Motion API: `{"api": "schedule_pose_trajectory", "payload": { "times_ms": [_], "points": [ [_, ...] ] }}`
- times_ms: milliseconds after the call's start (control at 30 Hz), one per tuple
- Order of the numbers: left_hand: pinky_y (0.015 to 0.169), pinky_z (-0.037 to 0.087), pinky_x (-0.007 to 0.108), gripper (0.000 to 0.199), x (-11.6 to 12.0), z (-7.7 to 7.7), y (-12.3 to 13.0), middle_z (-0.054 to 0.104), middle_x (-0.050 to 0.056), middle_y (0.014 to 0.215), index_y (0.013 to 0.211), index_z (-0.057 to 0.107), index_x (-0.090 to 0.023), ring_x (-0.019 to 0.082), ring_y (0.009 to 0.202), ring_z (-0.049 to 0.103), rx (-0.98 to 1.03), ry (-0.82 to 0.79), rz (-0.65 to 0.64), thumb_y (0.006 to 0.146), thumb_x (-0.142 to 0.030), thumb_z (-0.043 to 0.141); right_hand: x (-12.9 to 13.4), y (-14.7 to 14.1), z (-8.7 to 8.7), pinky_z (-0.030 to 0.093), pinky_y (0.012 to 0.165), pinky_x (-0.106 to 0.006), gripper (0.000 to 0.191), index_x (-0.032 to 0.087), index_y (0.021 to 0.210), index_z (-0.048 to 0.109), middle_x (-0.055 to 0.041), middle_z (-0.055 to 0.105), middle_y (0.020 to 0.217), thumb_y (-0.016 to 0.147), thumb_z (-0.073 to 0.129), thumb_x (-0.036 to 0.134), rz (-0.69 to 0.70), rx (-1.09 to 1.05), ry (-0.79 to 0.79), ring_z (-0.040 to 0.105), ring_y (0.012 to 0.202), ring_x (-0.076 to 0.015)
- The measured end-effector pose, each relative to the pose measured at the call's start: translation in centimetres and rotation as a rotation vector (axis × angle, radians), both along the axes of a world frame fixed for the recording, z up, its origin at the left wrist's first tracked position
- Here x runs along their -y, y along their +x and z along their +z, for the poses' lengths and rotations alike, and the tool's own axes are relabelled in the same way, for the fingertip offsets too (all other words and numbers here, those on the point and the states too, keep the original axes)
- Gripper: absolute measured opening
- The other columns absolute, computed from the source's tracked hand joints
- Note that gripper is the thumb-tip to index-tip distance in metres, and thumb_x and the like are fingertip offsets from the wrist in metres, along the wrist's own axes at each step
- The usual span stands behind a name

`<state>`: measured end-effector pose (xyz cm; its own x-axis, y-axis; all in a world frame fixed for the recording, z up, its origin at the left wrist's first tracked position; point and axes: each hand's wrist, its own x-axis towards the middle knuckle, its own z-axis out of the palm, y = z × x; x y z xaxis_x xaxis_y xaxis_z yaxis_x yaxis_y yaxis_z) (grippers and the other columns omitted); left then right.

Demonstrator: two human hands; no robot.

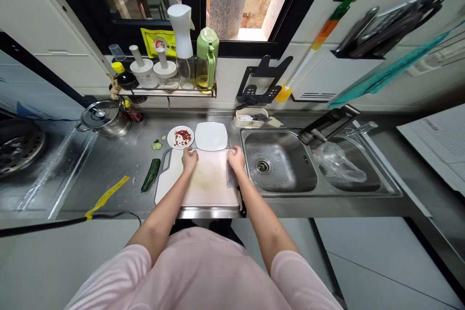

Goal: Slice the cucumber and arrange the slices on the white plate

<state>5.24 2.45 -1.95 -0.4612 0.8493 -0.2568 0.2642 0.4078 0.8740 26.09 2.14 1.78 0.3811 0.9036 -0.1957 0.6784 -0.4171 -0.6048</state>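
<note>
Head view: left hand (pixel 190 160) half-open on far edge of cutting board (pixel 169 177), no clear hold; right hand (pixel 237 159) over cleaver (pixel 232 178) at board's 3 o'clock, grip unclear. Bumped cleaver may slide into sink (pixel 279 164).

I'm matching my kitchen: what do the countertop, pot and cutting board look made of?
The countertop looks like brushed stainless steel, dull with soft reflections. The pot looks like shinier polished steel. The cutting board seems matte, pale plastic, judging by its opaque surface, though that's uncertain.
</note>
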Motion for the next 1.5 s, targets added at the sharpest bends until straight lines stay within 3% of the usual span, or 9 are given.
{"api": "schedule_pose_trajectory", "payload": {
  "times_ms": [133, 300, 367, 500, 633, 1033, 1300, 1500],
  "points": [
    [0.059, 0.048, 0.019, 0.032, 1.7, 0.3, -0.4, 0.065, -0.002, 0.071, 0.114, 0.046, -0.019, 0.008, 0.058, 0.061, 0.056, 0.059, -0.003, 0.085, -0.032, 0.046, 3.2, 1.0, 1.1, 0.041, 0.084, -0.028, 0.042, 0.019, 0.128, 0.050, -0.0066, 0.066, 0.099, 0.091, 0.042, 0.036, 0.115, 0.086, -0.008, 0.060, 0.095, -0.0212],
    [0.065, 0.047, 0.021, 0.032, 4.0, 2.1, -1.6, 0.065, -0.001, 0.073, 0.116, 0.048, -0.020, 0.010, 0.062, 0.061, -0.125, 0.108, -0.019, 0.087, -0.034, 0.044, 7.1, 2.5, 1.6, 0.040, 0.083, -0.026, 0.038, 0.020, 0.123, 0.053, -0.0080, 0.062, 0.110, 0.090, 0.046, 0.038, 0.179, 0.219, -0.098, 0.057, 0.101, -0.0202],
    [0.073, 0.047, 0.023, 0.030, 4.8, 3.1, -2.4, 0.065, 0.001, 0.077, 0.115, 0.050, -0.020, 0.012, 0.072, 0.062, -0.263, 0.123, -0.018, 0.088, -0.033, 0.043, 8.5, 3.0, 1.6, 0.040, 0.083, -0.026, 0.038, 0.020, 0.121, 0.054, -0.0088, 0.059, 0.114, 0.089, 0.049, 0.039, 0.203, 0.279, -0.133, 0.056, 0.102, -0.0209],
    [0.093, 0.040, 0.032, 0.031, 6.2, 4.9, -4.7, 0.062, 0.009, 0.107, 0.116, 0.054, -0.020, 0.020, 0.103, 0.056, -0.579, 0.151, -0.001, 0.089, -0.031, 0.043, 10.9, 3.6, 1.3, 0.040, 0.083, -0.027, 0.040, 0.020, 0.120, 0.053, -0.0099, 0.055, 0.118, 0.086, 0.052, 0.042, 0.281, 0.357, -0.140, 0.053, 0.107, -0.0226],
    [0.099, 0.032, 0.040, 0.034, 7.3, 5.7, -7.2, 0.053, 0.012, 0.123, 0.118, 0.055, -0.021, 0.027, 0.117, 0.045, -0.770, 0.067, 0.061, 0.088, -0.034, 0.046, 12.0, 3.7, 1.1, 0.040, 0.082, -0.027, 0.043, 0.020, 0.121, 0.051, -0.0100, 0.054, 0.119, 0.085, 0.054, 0.043, 0.318, 0.364, -0.147, 0.053, 0.107, -0.0224],
    [0.098, 0.029, 0.045, 0.041, 8.8, 4.9, -11.7, 0.050, 0.013, 0.126, 0.125, 0.050, -0.022, 0.030, 0.115, 0.045, -0.835, -0.130, 0.134, 0.087, -0.037, 0.046, 12.3, 3.0, 1.0, 0.040, 0.081, -0.027, 0.048, 0.018, 0.124, 0.049, -0.0126, 0.055, 0.120, 0.083, 0.058, 0.041, 0.321, 0.342, -0.202, 0.056, 0.105, -0.0224],
    [0.095, 0.033, 0.046, 0.044, 9.5, 4.4, -13.0, 0.054, 0.014, 0.122, 0.126, 0.048, -0.022, 0.030, 0.112, 0.050, -0.836, -0.157, 0.073, 0.086, -0.040, 0.046, 12.4, 3.7, 1.1, 0.041, 0.079, -0.026, 0.061, 0.019, 0.131, 0.044, -0.0122, 0.055, 0.121, 0.079, 0.062, 0.046, 0.326, 0.313, -0.269, 0.055, 0.108, -0.0231],
    [0.089, 0.039, 0.044, 0.049, 10.1, 3.9, -14.2, 0.057, 0.015, 0.118, 0.128, 0.047, -0.021, 0.031, 0.109, 0.053, -0.824, -0.196, 0.022, 0.084, -0.042, 0.050, 12.7, 3.8, 0.4, 0.040, 0.081, -0.027, 0.059, 0.019, 0.132, 0.042, -0.0127, 0.055, 0.123, 0.081, 0.061, 0.039, 0.332, 0.310, -0.267, 0.055, 0.110, -0.0234]
  ]
}}
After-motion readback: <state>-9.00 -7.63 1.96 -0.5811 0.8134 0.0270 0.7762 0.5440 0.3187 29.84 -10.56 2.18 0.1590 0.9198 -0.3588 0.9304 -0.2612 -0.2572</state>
